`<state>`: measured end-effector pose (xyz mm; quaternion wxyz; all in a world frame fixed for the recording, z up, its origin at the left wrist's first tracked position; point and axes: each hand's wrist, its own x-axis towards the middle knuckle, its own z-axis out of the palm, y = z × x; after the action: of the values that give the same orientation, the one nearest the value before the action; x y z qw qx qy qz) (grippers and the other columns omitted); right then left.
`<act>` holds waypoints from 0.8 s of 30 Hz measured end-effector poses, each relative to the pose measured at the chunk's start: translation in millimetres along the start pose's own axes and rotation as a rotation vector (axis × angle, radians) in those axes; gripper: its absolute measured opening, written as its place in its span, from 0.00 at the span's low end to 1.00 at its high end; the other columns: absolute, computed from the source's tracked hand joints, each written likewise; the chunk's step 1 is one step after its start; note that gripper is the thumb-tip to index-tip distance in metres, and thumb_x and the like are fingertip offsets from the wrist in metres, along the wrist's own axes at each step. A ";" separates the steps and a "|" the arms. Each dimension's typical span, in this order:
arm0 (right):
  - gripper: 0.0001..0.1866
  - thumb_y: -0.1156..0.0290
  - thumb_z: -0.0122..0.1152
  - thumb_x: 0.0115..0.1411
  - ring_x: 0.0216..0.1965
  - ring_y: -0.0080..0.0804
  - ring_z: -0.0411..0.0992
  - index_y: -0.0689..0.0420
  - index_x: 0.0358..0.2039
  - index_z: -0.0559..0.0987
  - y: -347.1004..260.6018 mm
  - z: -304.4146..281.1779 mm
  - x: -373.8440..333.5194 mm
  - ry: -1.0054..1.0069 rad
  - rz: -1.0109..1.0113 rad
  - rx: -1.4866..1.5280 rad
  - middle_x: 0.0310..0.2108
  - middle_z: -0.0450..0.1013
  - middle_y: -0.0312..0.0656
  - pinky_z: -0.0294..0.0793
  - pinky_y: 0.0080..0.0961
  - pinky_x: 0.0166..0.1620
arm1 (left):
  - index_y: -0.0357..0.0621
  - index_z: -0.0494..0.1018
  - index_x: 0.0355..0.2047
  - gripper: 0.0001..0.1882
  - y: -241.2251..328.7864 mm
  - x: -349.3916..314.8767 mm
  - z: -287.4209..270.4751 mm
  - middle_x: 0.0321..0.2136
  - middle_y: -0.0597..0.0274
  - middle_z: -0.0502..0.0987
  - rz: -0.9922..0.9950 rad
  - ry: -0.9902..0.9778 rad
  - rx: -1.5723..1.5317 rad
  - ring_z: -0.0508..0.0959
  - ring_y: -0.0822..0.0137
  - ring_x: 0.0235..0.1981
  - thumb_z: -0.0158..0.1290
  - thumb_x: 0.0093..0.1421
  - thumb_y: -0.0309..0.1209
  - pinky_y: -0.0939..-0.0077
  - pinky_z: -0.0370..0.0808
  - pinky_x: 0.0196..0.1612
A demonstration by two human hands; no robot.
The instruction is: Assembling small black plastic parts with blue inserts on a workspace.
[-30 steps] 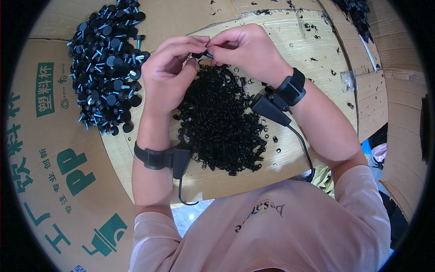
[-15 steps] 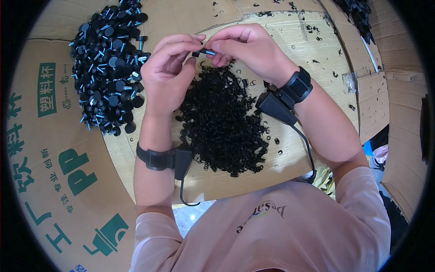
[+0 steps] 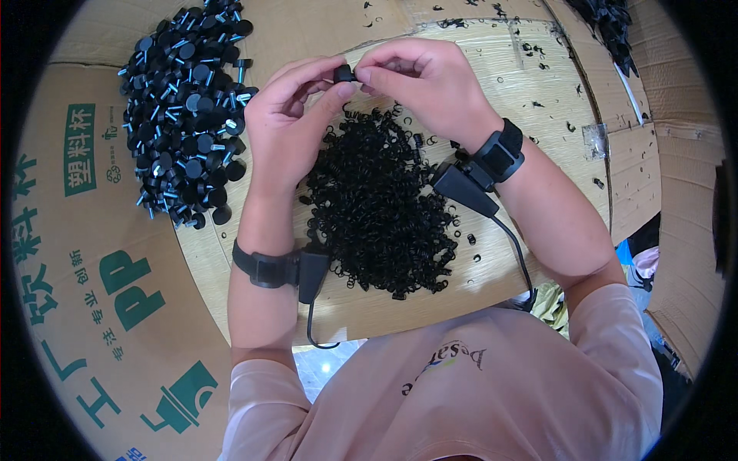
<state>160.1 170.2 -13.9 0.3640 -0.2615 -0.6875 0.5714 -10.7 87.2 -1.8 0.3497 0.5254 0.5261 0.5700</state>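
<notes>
Above the far end of the ring pile, my left hand point(image 3: 288, 111) pinches a screw with a black round head point(image 3: 344, 74) between thumb and fingertips. My right hand point(image 3: 427, 81) meets it from the right, its thumb and index finger pressed together at the screw's end. Whatever lies between those right fingertips is too small to make out. Below both hands lies a dense heap of small black rings point(image 3: 377, 207), some of them open like clips. Left of my left hand is a big pile of black-headed screws point(image 3: 188, 115) with shiny metal shanks.
A light wooden board point(image 3: 538, 207) carries both piles, with stray black bits over its far right part. Printed cardboard point(image 3: 115, 223) stands along the left. Dark stringy material point(image 3: 607, 31) lies at the far right. Each wrist wears a black strapped device point(image 3: 280, 269) with a cable.
The screw has turned between my fingers: its metal shank, visible before, is now hidden. My left hand has shifted slightly right, and the right fingertips stay close to it.
</notes>
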 end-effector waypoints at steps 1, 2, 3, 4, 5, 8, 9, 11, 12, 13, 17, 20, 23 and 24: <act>0.10 0.72 0.62 0.58 0.32 0.21 0.75 0.65 0.37 0.81 -0.6 0.0 0.4 -0.001 0.000 0.001 0.30 0.78 0.38 0.76 0.17 0.37 | 0.33 0.75 0.44 0.18 -0.9 0.1 -0.8 0.41 0.56 0.77 0.100 -0.021 0.052 0.76 0.69 0.44 0.58 0.51 0.12 0.78 0.74 0.48; 0.10 0.72 0.61 0.59 0.31 0.20 0.75 0.65 0.37 0.80 -1.2 -0.6 0.8 -0.026 0.038 0.070 0.29 0.77 0.38 0.75 0.17 0.36 | 0.33 0.75 0.44 0.18 -1.1 0.3 -0.5 0.41 0.56 0.77 0.100 -0.021 0.051 0.76 0.69 0.44 0.58 0.51 0.12 0.78 0.74 0.48; 0.09 0.72 0.59 0.60 0.30 0.20 0.74 0.65 0.37 0.79 -1.4 -1.3 1.2 -0.050 0.076 0.139 0.28 0.77 0.37 0.75 0.17 0.35 | 0.33 0.76 0.43 0.18 -1.0 0.6 -0.1 0.42 0.55 0.76 0.129 -0.042 0.046 0.76 0.68 0.45 0.57 0.51 0.11 0.78 0.74 0.49; 0.09 0.72 0.59 0.60 0.30 0.20 0.74 0.65 0.37 0.79 -0.9 -2.1 2.0 -0.050 0.076 0.139 0.28 0.77 0.37 0.75 0.17 0.35 | 0.33 0.76 0.43 0.18 -1.1 0.8 0.3 0.42 0.55 0.76 0.157 -0.062 0.041 0.76 0.67 0.46 0.56 0.50 0.10 0.77 0.75 0.49; 0.09 0.71 0.58 0.61 0.30 0.20 0.73 0.65 0.37 0.78 -0.2 -3.0 3.2 -0.089 0.106 0.186 0.28 0.76 0.37 0.74 0.17 0.35 | 0.33 0.76 0.43 0.18 -1.6 1.0 0.7 0.42 0.55 0.76 0.157 -0.062 0.041 0.76 0.67 0.46 0.56 0.50 0.10 0.77 0.75 0.49; 0.09 0.70 0.55 0.63 0.30 0.20 0.72 0.63 0.37 0.77 -1.9 -8.4 4.4 -0.159 0.168 0.254 0.29 0.75 0.36 0.73 0.17 0.36 | 0.32 0.76 0.41 0.17 -4.0 0.8 0.9 0.44 0.54 0.75 0.201 -0.100 -0.038 0.76 0.65 0.47 0.54 0.50 0.08 0.75 0.75 0.51; 0.09 0.69 0.54 0.64 0.30 0.19 0.71 0.62 0.38 0.77 -2.4 -10.2 4.6 -0.189 0.201 0.274 0.31 0.75 0.36 0.73 0.17 0.37 | 0.32 0.75 0.40 0.17 -4.2 0.2 0.4 0.44 0.53 0.75 0.201 -0.103 -0.064 0.76 0.65 0.48 0.52 0.50 0.07 0.74 0.74 0.51; 0.10 0.68 0.53 0.64 0.30 0.20 0.72 0.62 0.38 0.77 1.5 -11.1 5.6 -0.191 0.201 0.313 0.31 0.75 0.36 0.73 0.17 0.37 | 0.32 0.75 0.39 0.17 -3.9 0.1 -0.1 0.45 0.53 0.74 0.201 -0.106 -0.091 0.75 0.64 0.48 0.51 0.50 0.06 0.73 0.74 0.52; 0.10 0.68 0.53 0.65 0.30 0.20 0.72 0.62 0.38 0.77 2.6 -11.3 6.0 -0.192 0.201 0.350 0.31 0.75 0.36 0.73 0.17 0.37 | 0.32 0.75 0.39 0.17 -3.3 0.4 -0.2 0.45 0.53 0.74 0.207 -0.106 -0.109 0.75 0.64 0.49 0.50 0.50 0.06 0.73 0.74 0.52; 0.10 0.68 0.53 0.65 0.30 0.20 0.72 0.62 0.38 0.77 2.3 -11.2 6.0 -0.193 0.201 0.350 0.31 0.75 0.36 0.73 0.17 0.37 | 0.32 0.74 0.39 0.17 -2.9 0.6 -0.3 0.46 0.53 0.73 0.213 -0.107 -0.128 0.75 0.64 0.49 0.50 0.50 0.06 0.73 0.74 0.52; 0.11 0.68 0.55 0.63 0.30 0.20 0.72 0.63 0.40 0.78 -4.1 -8.4 5.4 -0.161 0.197 0.327 0.31 0.75 0.37 0.74 0.17 0.35 | 0.32 0.74 0.41 0.18 -2.9 1.0 0.1 0.45 0.53 0.74 0.218 -0.084 -0.140 0.75 0.64 0.48 0.50 0.50 0.06 0.73 0.74 0.52; 0.10 0.71 0.59 0.60 0.30 0.18 0.73 0.63 0.40 0.79 -8.5 -3.2 1.6 -0.111 0.153 0.269 0.30 0.76 0.36 0.74 0.16 0.34 | 0.31 0.73 0.42 0.19 -1.5 1.0 1.0 0.45 0.53 0.74 0.199 -0.059 -0.160 0.76 0.65 0.47 0.51 0.50 0.06 0.74 0.74 0.51; 0.10 0.74 0.63 0.57 0.30 0.16 0.72 0.64 0.39 0.79 -2.1 2.0 0.3 -0.074 0.037 0.176 0.31 0.77 0.36 0.74 0.15 0.33 | 0.31 0.73 0.43 0.19 0.2 0.6 1.8 0.45 0.53 0.74 0.132 -0.013 -0.158 0.76 0.65 0.47 0.51 0.50 0.07 0.74 0.74 0.52; 0.10 0.75 0.64 0.56 0.30 0.16 0.72 0.64 0.38 0.80 -0.5 3.5 0.2 -0.059 -0.020 0.137 0.31 0.77 0.37 0.73 0.15 0.33 | 0.31 0.73 0.42 0.19 -1.6 0.9 1.1 0.45 0.53 0.74 0.169 -0.031 -0.139 0.76 0.65 0.47 0.51 0.50 0.07 0.74 0.74 0.52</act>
<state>157.3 168.2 -13.7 0.3665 -0.2122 -0.6597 0.6208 -10.1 88.6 -3.2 0.3440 0.5512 0.4338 0.6243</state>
